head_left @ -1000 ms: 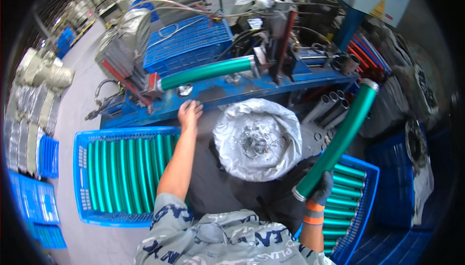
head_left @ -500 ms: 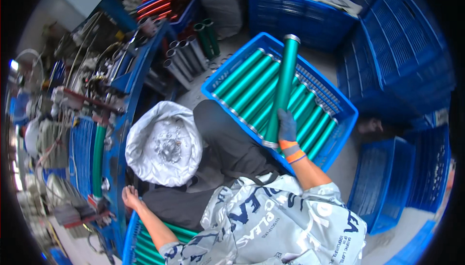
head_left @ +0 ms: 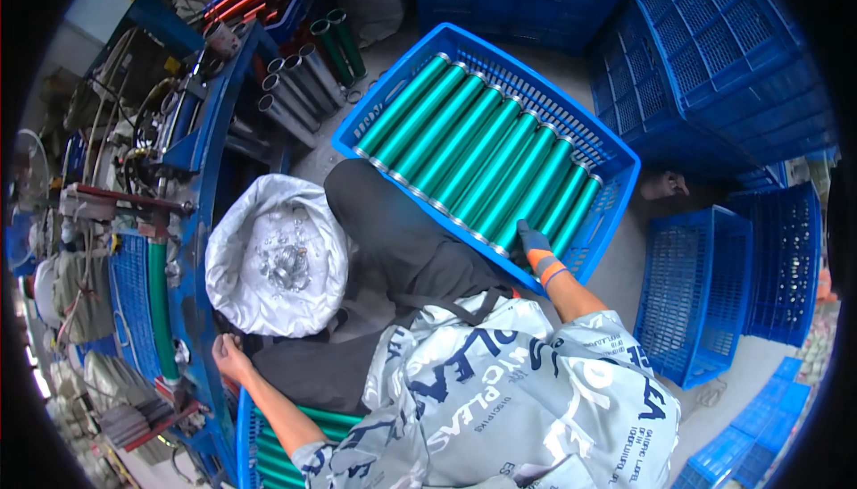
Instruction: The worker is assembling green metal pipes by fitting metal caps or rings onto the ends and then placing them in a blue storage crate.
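Note:
Nearby on the right, my right hand (head_left: 534, 241), in a dark glove with an orange and grey cuff, is closed around the near end of a green tube (head_left: 518, 194). Its thumb lies along the tube and the other fingers are mostly hidden. That tube lies among several shiny green tubes with silver end rings, side by side in a blue plastic crate (head_left: 616, 212). My left hand (head_left: 232, 357) is bare and rests by the edge of the blue bench, fingers loosely bent and apart. Nothing shows in it. Just beyond it stands a white sack (head_left: 228, 261) with small shiny metal parts inside.
Another blue crate (head_left: 243, 444) of green tubes stands at my lower left. The blue workbench (head_left: 210, 176) with a clamped green tube (head_left: 159, 310) runs along the left. Grey tubes (head_left: 290, 100) stand beyond the sack. Stacked blue crates (head_left: 723, 51) and an open one (head_left: 683, 301) are at right.
My right hand has lowered the raised green tube into the crate, where it lies in line with the others. The view has shifted slightly; my left hand stays by the bench.

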Demonstrator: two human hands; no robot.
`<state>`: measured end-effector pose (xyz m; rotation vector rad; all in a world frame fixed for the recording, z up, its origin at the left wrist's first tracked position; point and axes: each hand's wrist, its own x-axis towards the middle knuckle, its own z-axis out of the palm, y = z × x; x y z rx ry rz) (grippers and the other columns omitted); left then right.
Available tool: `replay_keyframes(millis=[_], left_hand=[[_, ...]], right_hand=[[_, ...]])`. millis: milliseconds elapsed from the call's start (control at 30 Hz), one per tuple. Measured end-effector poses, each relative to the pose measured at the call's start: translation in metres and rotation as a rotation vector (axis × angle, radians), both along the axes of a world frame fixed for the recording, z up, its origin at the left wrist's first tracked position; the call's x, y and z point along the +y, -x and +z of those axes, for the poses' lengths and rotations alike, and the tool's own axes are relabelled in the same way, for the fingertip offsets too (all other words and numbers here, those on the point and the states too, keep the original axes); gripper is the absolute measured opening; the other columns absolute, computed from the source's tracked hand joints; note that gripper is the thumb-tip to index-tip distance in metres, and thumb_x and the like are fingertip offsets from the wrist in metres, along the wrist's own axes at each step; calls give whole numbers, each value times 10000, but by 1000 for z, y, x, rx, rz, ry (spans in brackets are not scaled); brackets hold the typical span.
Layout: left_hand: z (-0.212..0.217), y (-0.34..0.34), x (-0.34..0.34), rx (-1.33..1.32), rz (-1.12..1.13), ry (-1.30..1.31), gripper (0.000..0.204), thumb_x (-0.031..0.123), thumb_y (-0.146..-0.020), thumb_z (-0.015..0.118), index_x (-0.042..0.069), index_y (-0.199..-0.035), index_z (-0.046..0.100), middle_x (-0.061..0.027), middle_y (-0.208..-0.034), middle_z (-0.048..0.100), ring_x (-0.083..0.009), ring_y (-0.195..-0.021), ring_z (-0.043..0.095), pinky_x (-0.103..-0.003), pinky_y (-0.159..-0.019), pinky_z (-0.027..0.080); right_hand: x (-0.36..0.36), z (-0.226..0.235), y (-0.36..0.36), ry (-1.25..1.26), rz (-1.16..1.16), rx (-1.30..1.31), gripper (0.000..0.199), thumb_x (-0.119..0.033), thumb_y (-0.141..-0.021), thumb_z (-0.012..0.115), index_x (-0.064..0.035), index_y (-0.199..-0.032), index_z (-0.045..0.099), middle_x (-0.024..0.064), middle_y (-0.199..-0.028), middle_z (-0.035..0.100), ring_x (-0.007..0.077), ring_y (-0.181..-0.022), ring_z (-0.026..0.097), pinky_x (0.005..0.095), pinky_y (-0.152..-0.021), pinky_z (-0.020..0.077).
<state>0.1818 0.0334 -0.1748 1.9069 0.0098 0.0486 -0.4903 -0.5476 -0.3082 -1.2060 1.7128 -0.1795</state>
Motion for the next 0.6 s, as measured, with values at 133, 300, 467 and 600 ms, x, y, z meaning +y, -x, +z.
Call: replay_keyframes(millis=[133, 300, 467, 600], left_hand=[[-3, -9, -2, -24, -23, -33, 376, 188, -1094, 755, -65, -1355, 659, -137, -1101, 804, -172, -881, 778, -256, -737, 596], [-4, -3, 13, -36, 69, -55, 384, 183, -1087, 764, -75, -1354, 666, -155, -1085, 826, -192, -894, 799, -273, -751, 612], [3, 1, -18, -103, 112, 22, 373, 135, -1021, 821, -88, -1297, 708, -190, -1079, 810, -229, -882, 800, -344, -834, 660], [34, 15, 9, -188, 198, 55, 326, 111, -1078, 758, -77, -1330, 673, -188, -1162, 788, -202, -974, 787, -319, -895, 641]], right_hand=[[7, -1, 2, -235, -110, -185, 639, -591, -1010, 743, -34, -1318, 678, 293, -1077, 770, 528, -1012, 758, 527, -885, 615], [-46, 36, -10, 43, 1092, 476, 785, -685, -996, 684, 18, -1341, 742, 262, -1022, 805, 495, -1042, 774, 546, -962, 606], [-76, 184, -202, 637, 585, -65, 349, -314, -1057, 799, -15, -1236, 810, 132, -1006, 846, 197, -906, 793, 354, -829, 624], [39, 273, -407, 724, 891, -703, 306, -164, -1066, 770, -25, -1337, 786, 95, -1104, 817, 166, -1022, 749, 337, -956, 587]])
